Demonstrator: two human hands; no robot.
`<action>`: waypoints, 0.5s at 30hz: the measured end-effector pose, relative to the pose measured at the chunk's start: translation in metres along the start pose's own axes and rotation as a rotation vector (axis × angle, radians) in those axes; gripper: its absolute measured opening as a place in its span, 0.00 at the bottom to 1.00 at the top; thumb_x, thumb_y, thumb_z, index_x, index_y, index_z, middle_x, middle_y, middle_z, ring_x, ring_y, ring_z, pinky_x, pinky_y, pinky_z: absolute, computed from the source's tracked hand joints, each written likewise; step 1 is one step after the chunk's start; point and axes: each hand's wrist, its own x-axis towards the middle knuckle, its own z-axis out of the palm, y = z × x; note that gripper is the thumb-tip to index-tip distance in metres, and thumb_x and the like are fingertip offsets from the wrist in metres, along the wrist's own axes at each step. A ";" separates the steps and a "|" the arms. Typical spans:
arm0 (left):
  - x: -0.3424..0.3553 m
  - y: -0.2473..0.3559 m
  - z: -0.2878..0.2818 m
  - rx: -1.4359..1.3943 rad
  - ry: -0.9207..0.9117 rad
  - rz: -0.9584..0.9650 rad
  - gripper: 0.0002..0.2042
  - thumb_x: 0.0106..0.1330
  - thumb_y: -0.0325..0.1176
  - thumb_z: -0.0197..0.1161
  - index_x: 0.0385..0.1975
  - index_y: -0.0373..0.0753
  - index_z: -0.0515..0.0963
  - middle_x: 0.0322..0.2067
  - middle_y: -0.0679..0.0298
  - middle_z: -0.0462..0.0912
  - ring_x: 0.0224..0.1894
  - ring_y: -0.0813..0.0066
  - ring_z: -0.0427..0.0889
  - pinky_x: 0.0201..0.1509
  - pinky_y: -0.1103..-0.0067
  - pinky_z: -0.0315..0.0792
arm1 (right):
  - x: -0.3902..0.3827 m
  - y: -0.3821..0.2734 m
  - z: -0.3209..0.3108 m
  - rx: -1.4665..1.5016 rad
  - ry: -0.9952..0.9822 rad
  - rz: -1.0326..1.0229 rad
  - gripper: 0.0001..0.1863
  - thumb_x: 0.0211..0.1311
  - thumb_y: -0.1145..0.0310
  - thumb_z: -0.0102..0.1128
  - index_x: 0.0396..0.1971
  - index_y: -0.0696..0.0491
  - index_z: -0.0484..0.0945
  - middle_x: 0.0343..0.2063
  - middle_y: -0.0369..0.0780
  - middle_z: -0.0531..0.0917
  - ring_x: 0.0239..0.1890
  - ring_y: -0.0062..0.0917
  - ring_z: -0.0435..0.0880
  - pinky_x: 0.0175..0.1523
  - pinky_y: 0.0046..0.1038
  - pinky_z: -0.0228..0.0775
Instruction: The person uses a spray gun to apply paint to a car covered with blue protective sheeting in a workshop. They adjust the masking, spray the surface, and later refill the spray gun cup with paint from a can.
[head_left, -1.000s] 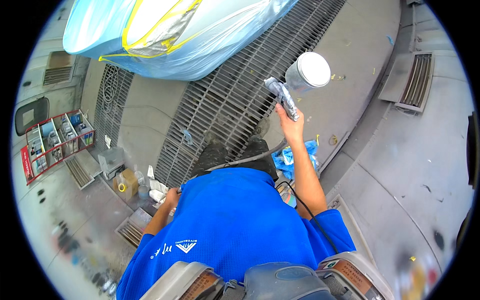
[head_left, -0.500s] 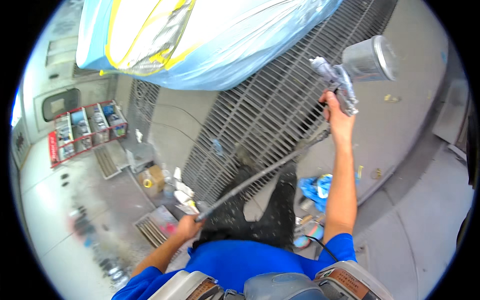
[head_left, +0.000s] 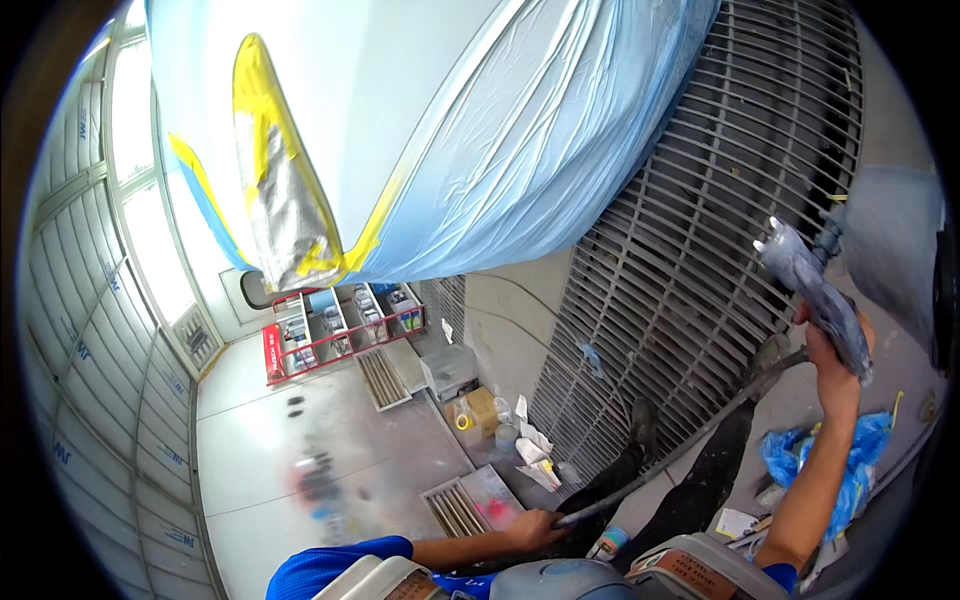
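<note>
Head: right grip (head_left: 832, 370) closed round sprayer (head_left: 815, 285), left grip (head_left: 530, 531) round hose (head_left: 650, 478), rack (head_left: 271, 352) apparently lettered

Left grip (head_left: 536, 530) curled, right grip (head_left: 832, 372) curled farther forward

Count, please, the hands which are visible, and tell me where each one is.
2. The left hand, at the lower middle, grips the grey hose; the right hand, at the right side, holds the wrapped spray gun.

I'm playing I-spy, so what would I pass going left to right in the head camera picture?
Red rack → cardboard box → left hand → wrapped spray gun → the gun's big grey cup.
</note>
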 end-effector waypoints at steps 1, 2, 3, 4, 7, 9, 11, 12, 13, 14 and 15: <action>0.006 0.001 0.001 -0.014 -0.013 -0.005 0.19 0.66 0.51 0.57 0.40 0.40 0.82 0.30 0.51 0.84 0.35 0.55 0.85 0.41 0.64 0.76 | 0.003 0.003 -0.009 0.016 -0.019 0.058 0.13 0.51 0.72 0.61 0.38 0.60 0.79 0.27 0.37 0.79 0.28 0.18 0.73 0.34 0.22 0.64; 0.011 -0.001 0.005 -0.029 -0.026 -0.010 0.19 0.66 0.51 0.57 0.40 0.41 0.82 0.30 0.51 0.84 0.35 0.54 0.85 0.41 0.63 0.76 | 0.007 0.009 -0.013 0.032 -0.040 0.116 0.16 0.48 0.74 0.62 0.39 0.62 0.79 0.28 0.39 0.81 0.32 0.22 0.77 0.38 0.24 0.68; 0.014 -0.002 0.009 -0.046 -0.040 -0.014 0.19 0.67 0.51 0.56 0.40 0.42 0.82 0.30 0.51 0.84 0.35 0.53 0.84 0.41 0.61 0.75 | 0.011 0.017 -0.012 0.062 -0.013 0.133 0.17 0.46 0.75 0.61 0.40 0.62 0.79 0.28 0.40 0.81 0.31 0.23 0.77 0.37 0.24 0.68; 0.016 -0.001 0.006 -0.042 -0.039 -0.012 0.19 0.67 0.51 0.56 0.40 0.42 0.82 0.30 0.51 0.84 0.35 0.53 0.84 0.41 0.61 0.75 | 0.015 0.023 -0.014 0.077 -0.024 0.127 0.17 0.46 0.75 0.61 0.40 0.62 0.79 0.28 0.40 0.80 0.31 0.23 0.77 0.38 0.24 0.68; 0.018 0.003 -0.002 -0.027 -0.053 -0.018 0.19 0.67 0.52 0.56 0.39 0.42 0.82 0.30 0.51 0.84 0.34 0.53 0.84 0.40 0.61 0.75 | 0.024 0.034 -0.019 0.087 -0.046 0.111 0.18 0.46 0.75 0.61 0.41 0.62 0.79 0.27 0.39 0.81 0.30 0.23 0.77 0.38 0.24 0.69; 0.018 0.008 -0.008 -0.012 -0.084 -0.037 0.19 0.67 0.52 0.55 0.38 0.42 0.83 0.29 0.51 0.84 0.34 0.53 0.84 0.40 0.61 0.75 | 0.028 0.033 -0.016 0.050 -0.037 0.104 0.17 0.46 0.75 0.61 0.41 0.61 0.80 0.27 0.39 0.81 0.30 0.23 0.77 0.38 0.24 0.69; 0.014 0.010 -0.014 -0.052 -0.074 -0.022 0.20 0.67 0.53 0.55 0.38 0.42 0.82 0.29 0.51 0.84 0.34 0.53 0.84 0.40 0.61 0.75 | 0.028 0.027 -0.016 0.026 -0.023 0.094 0.18 0.46 0.76 0.61 0.41 0.61 0.80 0.28 0.40 0.82 0.30 0.23 0.79 0.39 0.25 0.70; 0.013 0.011 -0.018 -0.073 -0.069 -0.010 0.20 0.67 0.53 0.55 0.38 0.42 0.82 0.29 0.51 0.84 0.35 0.53 0.84 0.40 0.61 0.75 | 0.027 0.022 -0.016 0.011 -0.016 0.086 0.18 0.46 0.76 0.62 0.41 0.60 0.80 0.28 0.40 0.82 0.30 0.24 0.79 0.39 0.25 0.70; 0.010 0.011 -0.017 -0.059 -0.075 -0.024 0.20 0.67 0.54 0.55 0.38 0.42 0.82 0.30 0.51 0.84 0.35 0.52 0.84 0.41 0.61 0.75 | 0.024 0.018 -0.016 -0.077 -0.024 0.070 0.18 0.47 0.76 0.62 0.42 0.61 0.80 0.29 0.40 0.82 0.31 0.23 0.79 0.39 0.25 0.71; 0.005 0.009 -0.023 -0.034 -0.077 -0.039 0.21 0.67 0.54 0.55 0.39 0.42 0.82 0.30 0.50 0.84 0.35 0.52 0.84 0.41 0.61 0.75 | 0.017 0.016 -0.015 -0.159 -0.022 0.053 0.18 0.48 0.76 0.63 0.42 0.61 0.79 0.29 0.39 0.83 0.31 0.22 0.80 0.40 0.25 0.71; 0.000 0.007 -0.028 -0.012 -0.079 -0.049 0.21 0.67 0.54 0.55 0.39 0.42 0.83 0.30 0.50 0.84 0.35 0.52 0.84 0.41 0.61 0.75 | 0.009 0.011 -0.012 -0.245 -0.021 0.033 0.18 0.48 0.75 0.64 0.43 0.61 0.79 0.30 0.39 0.83 0.32 0.22 0.80 0.40 0.25 0.71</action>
